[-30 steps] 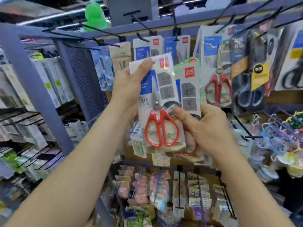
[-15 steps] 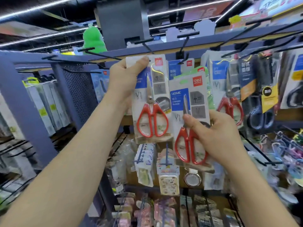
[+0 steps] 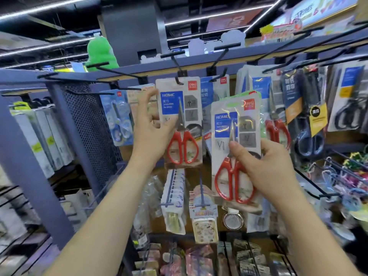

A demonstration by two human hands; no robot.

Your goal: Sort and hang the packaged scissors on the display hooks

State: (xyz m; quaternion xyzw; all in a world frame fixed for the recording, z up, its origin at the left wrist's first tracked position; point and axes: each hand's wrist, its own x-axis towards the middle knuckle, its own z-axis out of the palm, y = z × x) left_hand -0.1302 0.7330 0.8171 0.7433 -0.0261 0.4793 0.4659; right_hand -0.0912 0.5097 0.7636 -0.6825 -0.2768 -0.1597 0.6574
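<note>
Display rack [image 3: 199, 61]: one hung pack [image 3: 179, 108]; right hand [image 3: 264, 166], perhaps two packs [image 3: 225, 140].

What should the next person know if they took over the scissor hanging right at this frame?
Left hand: pinches the left edge of the hooked pack, its hole over a hook.
Right hand: grips the held stack of red-handled scissor packs, a green-edged one behind.
Done: one pack on its hook.
Left: let go, then hang the held packs, likely on matching hooks.
</note>
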